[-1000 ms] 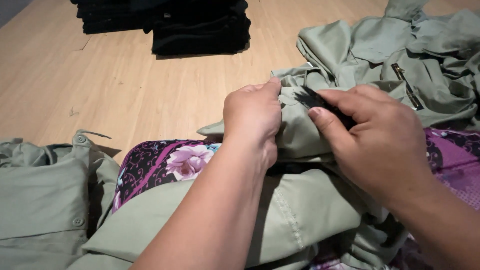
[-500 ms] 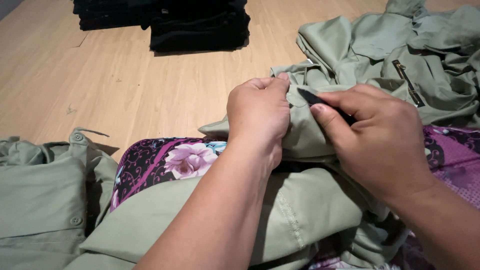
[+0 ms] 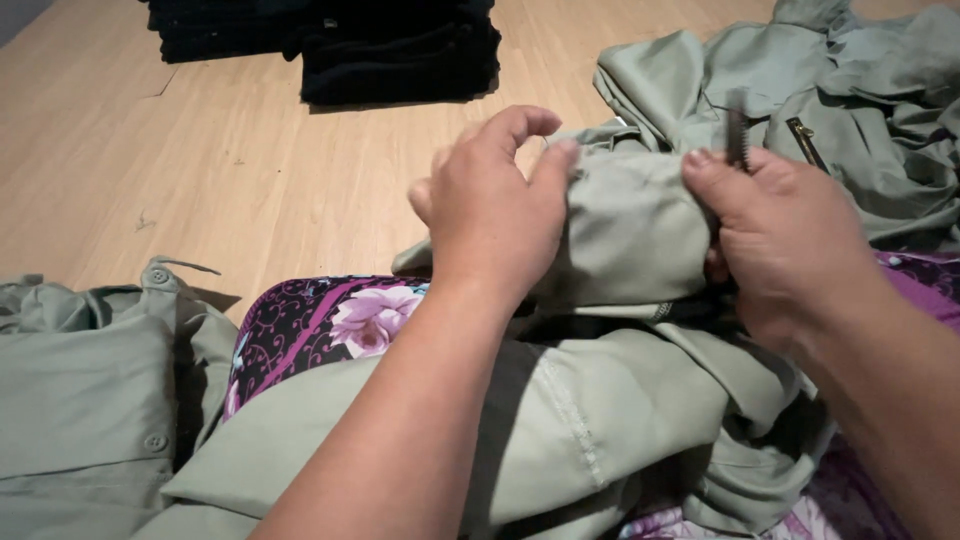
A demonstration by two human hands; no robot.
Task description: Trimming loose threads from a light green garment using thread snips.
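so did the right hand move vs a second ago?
Yes. The right hand now sits further right and slightly higher against the black clothes stack, holding a small dark tool upright, apart from the left hand on the green garment.

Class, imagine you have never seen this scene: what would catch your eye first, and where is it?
First, at centre, the left hand and right hand pinch a bunched sage-green garment, the right hand also gripping a small dark tool. Beneath them lies a purple floral cloth. Folded black clothes are stacked on the wooden floor at the top.
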